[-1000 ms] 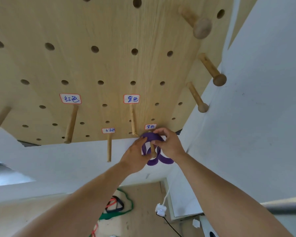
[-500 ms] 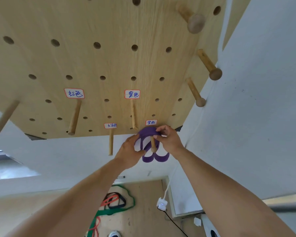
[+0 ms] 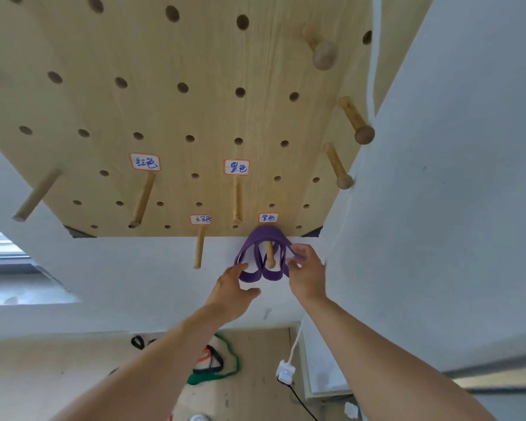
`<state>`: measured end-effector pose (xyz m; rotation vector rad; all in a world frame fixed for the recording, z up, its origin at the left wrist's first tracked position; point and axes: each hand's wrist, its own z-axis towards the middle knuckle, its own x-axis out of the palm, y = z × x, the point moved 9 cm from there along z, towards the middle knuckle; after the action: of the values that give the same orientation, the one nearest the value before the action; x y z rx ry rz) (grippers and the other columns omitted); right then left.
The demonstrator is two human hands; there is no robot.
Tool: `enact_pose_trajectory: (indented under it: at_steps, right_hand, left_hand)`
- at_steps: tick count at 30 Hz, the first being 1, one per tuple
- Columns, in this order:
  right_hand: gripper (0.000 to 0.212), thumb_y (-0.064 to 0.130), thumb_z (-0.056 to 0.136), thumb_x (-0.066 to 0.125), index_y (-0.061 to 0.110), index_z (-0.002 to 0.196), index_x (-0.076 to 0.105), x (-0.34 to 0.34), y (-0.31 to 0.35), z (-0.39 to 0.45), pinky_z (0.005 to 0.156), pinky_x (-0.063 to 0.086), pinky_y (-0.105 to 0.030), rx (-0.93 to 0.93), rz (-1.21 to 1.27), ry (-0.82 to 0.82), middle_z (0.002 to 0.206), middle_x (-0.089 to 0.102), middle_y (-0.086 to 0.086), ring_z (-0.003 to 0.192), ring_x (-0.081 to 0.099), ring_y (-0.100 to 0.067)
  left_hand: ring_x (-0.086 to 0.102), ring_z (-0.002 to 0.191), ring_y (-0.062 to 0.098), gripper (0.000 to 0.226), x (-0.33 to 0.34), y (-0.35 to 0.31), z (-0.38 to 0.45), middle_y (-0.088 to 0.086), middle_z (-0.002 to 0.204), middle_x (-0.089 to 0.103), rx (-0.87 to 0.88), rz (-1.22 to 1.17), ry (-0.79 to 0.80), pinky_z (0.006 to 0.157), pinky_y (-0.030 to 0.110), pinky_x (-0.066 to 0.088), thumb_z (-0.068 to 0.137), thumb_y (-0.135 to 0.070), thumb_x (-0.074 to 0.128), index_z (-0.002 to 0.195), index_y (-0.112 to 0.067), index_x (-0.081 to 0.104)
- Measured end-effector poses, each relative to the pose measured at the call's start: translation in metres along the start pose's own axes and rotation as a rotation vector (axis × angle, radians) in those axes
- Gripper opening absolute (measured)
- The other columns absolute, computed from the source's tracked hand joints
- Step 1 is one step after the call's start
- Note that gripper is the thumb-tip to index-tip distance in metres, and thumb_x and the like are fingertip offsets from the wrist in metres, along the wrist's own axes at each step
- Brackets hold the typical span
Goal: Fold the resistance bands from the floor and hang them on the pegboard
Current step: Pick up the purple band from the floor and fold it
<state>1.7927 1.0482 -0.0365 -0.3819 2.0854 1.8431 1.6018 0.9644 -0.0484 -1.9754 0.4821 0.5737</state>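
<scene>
Fingers of the right hand [image 3: 305, 273] are pinching the purple band [image 3: 263, 256], folded and draping over a peg [image 3: 269, 253] at the pegboard [image 3: 176, 117]'s bottom edge, while the left hand [image 3: 233, 288] is hovering open just beside its loops. Green, black and red bands [image 3: 214, 364] are lying on the floor [image 3: 58, 360] below, so most of the hanging appears to be waiting.

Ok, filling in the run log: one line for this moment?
step: hanging | purple band: looped over peg | left hand: touching loop | right hand: pinching strand | floor bands: remaining

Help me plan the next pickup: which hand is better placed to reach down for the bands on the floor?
Left, probably. The left hand hangs open beside the purple band, while the right hand pinches it.
</scene>
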Motion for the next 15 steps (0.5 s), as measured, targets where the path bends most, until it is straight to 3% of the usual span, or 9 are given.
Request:
enact_pose_trajectory:
  at_steps: [4, 8, 11, 15]
  right_hand:
    - [0.026, 0.007, 0.102, 0.06, 0.016, 0.126, 0.06, 0.005, -0.02, -0.025, 0.082, 0.046, -0.015, 0.06, -0.003, 0.071, 0.124, 0.064, 0.005, 0.11, 0.065, -0.014]
    - [0.017, 0.016, 0.101, 0.062, 0.026, 0.115, 0.06, 0.022, -0.045, -0.046, 0.071, 0.043, -0.012, 0.102, -0.113, 0.259, 0.116, 0.065, 0.012, 0.096, 0.064, -0.002]
    - [0.015, 0.019, 0.101, 0.062, 0.023, 0.115, 0.066, 0.034, -0.062, -0.063, 0.067, 0.044, -0.01, 0.1, -0.161, 0.364, 0.109, 0.066, 0.013, 0.09, 0.062, 0.003]
    - [0.013, 0.021, 0.1, 0.063, 0.024, 0.111, 0.069, 0.059, -0.078, -0.086, 0.088, 0.056, -0.027, 0.081, -0.21, 0.486, 0.11, 0.069, 0.009, 0.103, 0.068, -0.013]
  left_hand:
    - [0.06, 0.122, 0.028, 0.073, 0.015, 0.009, -0.02, -0.002, 0.155, 0.04, -0.049, -0.023, 0.007, 0.103, 0.043, 0.051, 0.088, -0.033, 0.071, 0.152, -0.029, 0.036]
    - [0.054, 0.13, 0.027, 0.071, 0.024, 0.03, -0.037, 0.004, 0.156, 0.04, -0.107, -0.057, -0.029, 0.109, 0.039, 0.044, 0.088, -0.029, 0.071, 0.151, -0.025, 0.038]
    - [0.047, 0.133, 0.024, 0.068, 0.018, 0.054, -0.054, 0.005, 0.156, 0.04, -0.169, -0.063, -0.075, 0.1, 0.03, 0.043, 0.093, -0.025, 0.068, 0.153, -0.022, 0.037]
    - [0.057, 0.09, 0.005, 0.063, 0.006, 0.09, -0.09, 0.003, 0.155, 0.042, -0.233, -0.049, -0.126, 0.071, 0.016, 0.044, 0.097, -0.028, 0.063, 0.153, -0.025, 0.036]
